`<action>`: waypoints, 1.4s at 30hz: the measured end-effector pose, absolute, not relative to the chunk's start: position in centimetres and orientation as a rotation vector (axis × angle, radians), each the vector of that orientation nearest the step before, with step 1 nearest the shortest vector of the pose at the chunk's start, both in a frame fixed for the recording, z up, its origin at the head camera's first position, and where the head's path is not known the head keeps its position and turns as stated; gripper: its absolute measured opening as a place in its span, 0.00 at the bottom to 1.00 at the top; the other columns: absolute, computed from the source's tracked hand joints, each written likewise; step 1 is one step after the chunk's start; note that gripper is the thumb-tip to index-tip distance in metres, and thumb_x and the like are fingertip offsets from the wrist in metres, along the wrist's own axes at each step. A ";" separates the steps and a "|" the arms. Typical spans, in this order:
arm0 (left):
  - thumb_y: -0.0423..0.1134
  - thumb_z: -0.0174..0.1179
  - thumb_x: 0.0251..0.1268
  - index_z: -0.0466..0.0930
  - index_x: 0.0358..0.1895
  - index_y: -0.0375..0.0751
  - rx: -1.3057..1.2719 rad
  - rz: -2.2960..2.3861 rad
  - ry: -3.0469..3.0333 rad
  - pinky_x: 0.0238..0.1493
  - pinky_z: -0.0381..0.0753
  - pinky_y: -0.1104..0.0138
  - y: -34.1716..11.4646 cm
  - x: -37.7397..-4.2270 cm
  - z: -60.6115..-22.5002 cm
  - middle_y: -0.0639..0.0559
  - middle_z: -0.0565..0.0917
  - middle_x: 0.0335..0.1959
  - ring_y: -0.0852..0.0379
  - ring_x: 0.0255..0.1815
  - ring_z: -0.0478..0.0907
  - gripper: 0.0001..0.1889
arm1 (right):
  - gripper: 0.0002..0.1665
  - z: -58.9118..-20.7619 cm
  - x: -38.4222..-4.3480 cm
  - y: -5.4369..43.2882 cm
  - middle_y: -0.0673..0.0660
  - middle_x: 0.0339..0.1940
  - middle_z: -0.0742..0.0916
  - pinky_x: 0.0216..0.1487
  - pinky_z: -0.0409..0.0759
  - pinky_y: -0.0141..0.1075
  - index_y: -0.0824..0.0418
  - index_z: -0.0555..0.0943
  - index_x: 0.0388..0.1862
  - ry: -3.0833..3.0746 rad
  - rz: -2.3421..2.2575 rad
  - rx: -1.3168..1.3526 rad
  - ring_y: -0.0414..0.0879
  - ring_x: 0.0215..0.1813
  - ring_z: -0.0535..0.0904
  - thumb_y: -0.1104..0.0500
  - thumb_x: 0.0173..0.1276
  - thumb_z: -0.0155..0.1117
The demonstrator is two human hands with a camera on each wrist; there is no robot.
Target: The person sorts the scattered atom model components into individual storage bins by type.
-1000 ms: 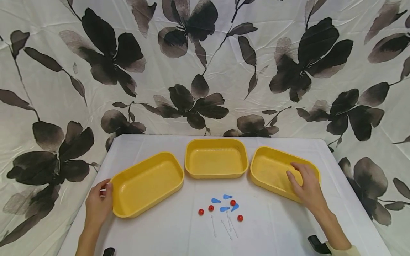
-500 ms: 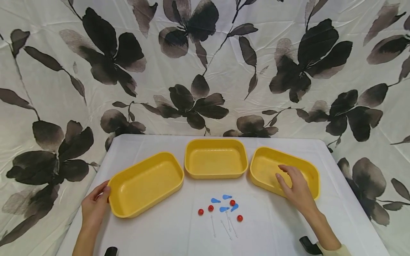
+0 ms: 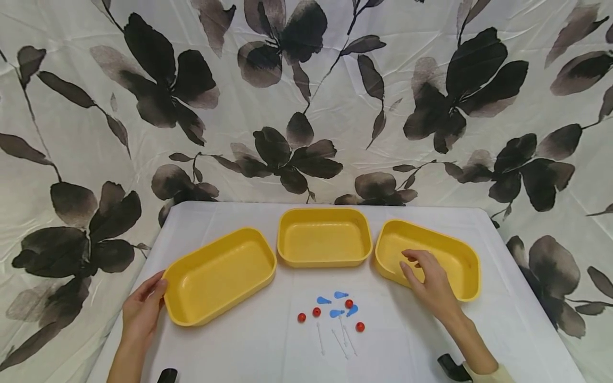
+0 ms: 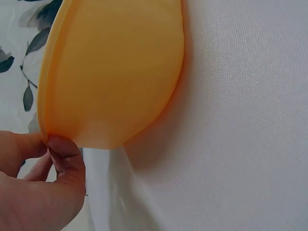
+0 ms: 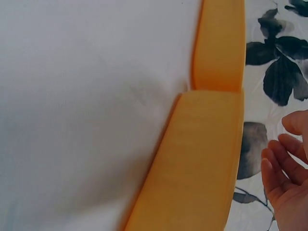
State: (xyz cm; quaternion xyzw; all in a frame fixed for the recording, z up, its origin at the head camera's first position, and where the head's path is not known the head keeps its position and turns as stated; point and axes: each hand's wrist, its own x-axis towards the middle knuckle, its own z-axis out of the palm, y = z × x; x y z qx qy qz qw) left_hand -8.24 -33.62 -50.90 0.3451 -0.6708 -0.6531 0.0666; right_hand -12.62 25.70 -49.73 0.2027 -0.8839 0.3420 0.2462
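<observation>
In the head view my left hand (image 3: 141,311) pinches the left end of a yellow tray (image 3: 220,274) with thumb and fingers. The left wrist view shows these fingertips at the tray's rim (image 4: 43,96). My right hand (image 3: 433,284) hovers over the near side of the right yellow tray (image 3: 455,255), fingers loosely bent and holding nothing. In the right wrist view that hand (image 5: 288,178) appears apart from the tray wall (image 5: 197,159). Between the hands lie several blue teardrop-shaped pieces (image 3: 337,314), several red beads (image 3: 360,327) and several thin pale sticks (image 3: 339,344).
A third yellow tray (image 3: 324,239) stands at the middle back, between the other two. All rest on a white-covered table (image 3: 230,351). A floral cloth (image 3: 373,122) hangs behind. Black straps or devices (image 3: 454,368) show near the wrists.
My right hand has moved left across the right tray. My left hand has shifted slightly left at its tray's end, and that end appears slightly further left. The small pieces have not moved.
</observation>
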 end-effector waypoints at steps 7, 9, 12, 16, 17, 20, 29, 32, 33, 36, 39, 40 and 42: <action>0.44 0.58 0.78 0.68 0.76 0.42 1.061 -1.976 -2.002 0.43 0.77 0.86 -33.5 -8.2 -50.9 0.65 0.74 0.51 0.73 0.47 0.75 0.28 | 0.16 -49.8 -12.6 24.8 0.58 0.44 0.86 0.45 0.79 0.29 0.68 0.82 0.49 -2.398 0.972 0.593 0.49 0.43 0.80 0.72 0.62 0.73; 0.44 0.58 0.78 0.68 0.76 0.43 1.070 -1.979 -1.987 0.43 0.77 0.86 -33.5 -8.2 -50.8 0.65 0.73 0.51 0.72 0.48 0.75 0.28 | 0.15 -49.7 -12.5 24.5 0.57 0.44 0.86 0.44 0.79 0.31 0.68 0.82 0.48 -2.405 0.984 0.600 0.49 0.43 0.80 0.71 0.63 0.73; 0.44 0.58 0.78 0.68 0.77 0.42 1.058 -1.974 -1.998 0.43 0.77 0.86 -33.4 -8.2 -50.7 0.64 0.73 0.52 0.71 0.49 0.75 0.28 | 0.15 -49.7 -12.4 24.0 0.56 0.43 0.86 0.42 0.80 0.33 0.67 0.83 0.48 -2.411 1.009 0.603 0.50 0.42 0.80 0.71 0.62 0.74; 0.45 0.58 0.78 0.67 0.77 0.43 1.045 -1.973 -2.020 0.44 0.76 0.85 -33.4 -8.1 -50.7 0.64 0.73 0.54 0.69 0.52 0.74 0.29 | 0.16 -49.8 -12.3 23.2 0.55 0.43 0.86 0.43 0.79 0.28 0.66 0.83 0.48 -2.428 1.029 0.617 0.48 0.42 0.80 0.72 0.61 0.74; 0.46 0.58 0.78 0.67 0.77 0.43 1.041 -1.971 -2.028 0.45 0.76 0.85 -33.4 -8.1 -50.7 0.63 0.73 0.54 0.69 0.52 0.74 0.29 | 0.17 -49.8 -12.3 23.1 0.54 0.43 0.86 0.44 0.79 0.27 0.66 0.83 0.48 -2.432 1.035 0.624 0.47 0.43 0.80 0.72 0.61 0.75; 0.48 0.57 0.78 0.67 0.77 0.44 1.044 -1.945 -2.063 0.46 0.76 0.85 -33.4 -8.0 -50.7 0.62 0.72 0.57 0.68 0.54 0.73 0.29 | 0.17 -49.9 -12.2 22.5 0.53 0.44 0.86 0.45 0.79 0.25 0.65 0.83 0.49 -2.451 1.048 0.637 0.45 0.43 0.80 0.72 0.61 0.75; 0.48 0.57 0.79 0.68 0.77 0.46 1.077 -1.906 -2.080 0.46 0.76 0.85 -33.3 -8.0 -50.7 0.61 0.72 0.58 0.66 0.54 0.73 0.28 | 0.16 -50.4 -11.7 20.5 0.48 0.43 0.85 0.46 0.82 0.27 0.61 0.83 0.50 -2.533 1.099 0.729 0.39 0.42 0.78 0.69 0.64 0.75; 0.47 0.56 0.79 0.68 0.77 0.45 1.070 -1.913 -2.076 0.46 0.76 0.85 -33.3 -8.0 -50.7 0.62 0.72 0.57 0.67 0.53 0.73 0.28 | 0.15 -50.9 -11.7 19.9 0.49 0.43 0.85 0.43 0.83 0.29 0.61 0.82 0.49 -2.538 1.104 0.777 0.40 0.42 0.78 0.68 0.64 0.75; 0.47 0.57 0.79 0.68 0.77 0.45 1.066 -1.919 -2.070 0.46 0.76 0.85 -33.3 -8.0 -50.7 0.62 0.72 0.56 0.67 0.53 0.73 0.28 | 0.15 -51.1 -11.7 19.7 0.49 0.43 0.86 0.43 0.84 0.31 0.62 0.82 0.49 -2.538 1.105 0.794 0.40 0.42 0.79 0.68 0.64 0.75; 0.47 0.56 0.79 0.67 0.77 0.45 1.058 -1.909 -2.084 0.47 0.76 0.85 -33.3 -8.0 -50.7 0.62 0.72 0.56 0.67 0.53 0.73 0.28 | 0.15 -51.6 -11.7 19.2 0.51 0.43 0.86 0.43 0.85 0.34 0.63 0.83 0.49 -2.545 1.113 0.845 0.41 0.43 0.80 0.68 0.64 0.75; 0.47 0.56 0.79 0.67 0.77 0.44 1.051 -1.904 -2.088 0.47 0.76 0.85 -33.4 -8.0 -50.8 0.61 0.72 0.57 0.67 0.53 0.73 0.28 | 0.15 -52.0 -11.6 18.7 0.50 0.43 0.86 0.45 0.85 0.34 0.62 0.83 0.50 -2.604 1.154 0.862 0.40 0.43 0.80 0.67 0.65 0.74; 0.47 0.56 0.79 0.68 0.77 0.44 1.051 -1.902 -2.089 0.46 0.77 0.85 -33.4 -8.0 -50.8 0.61 0.72 0.56 0.67 0.52 0.73 0.28 | 0.14 -52.1 -11.5 18.6 0.50 0.43 0.86 0.45 0.85 0.34 0.62 0.83 0.50 -2.627 1.169 0.866 0.39 0.43 0.80 0.66 0.66 0.74; 0.46 0.56 0.79 0.67 0.77 0.44 1.050 -1.905 -2.090 0.46 0.77 0.85 -33.4 -7.9 -50.8 0.62 0.72 0.56 0.67 0.52 0.74 0.28 | 0.13 -52.3 -11.4 18.3 0.48 0.44 0.86 0.46 0.85 0.33 0.61 0.83 0.50 -2.676 1.190 0.878 0.39 0.44 0.79 0.65 0.68 0.73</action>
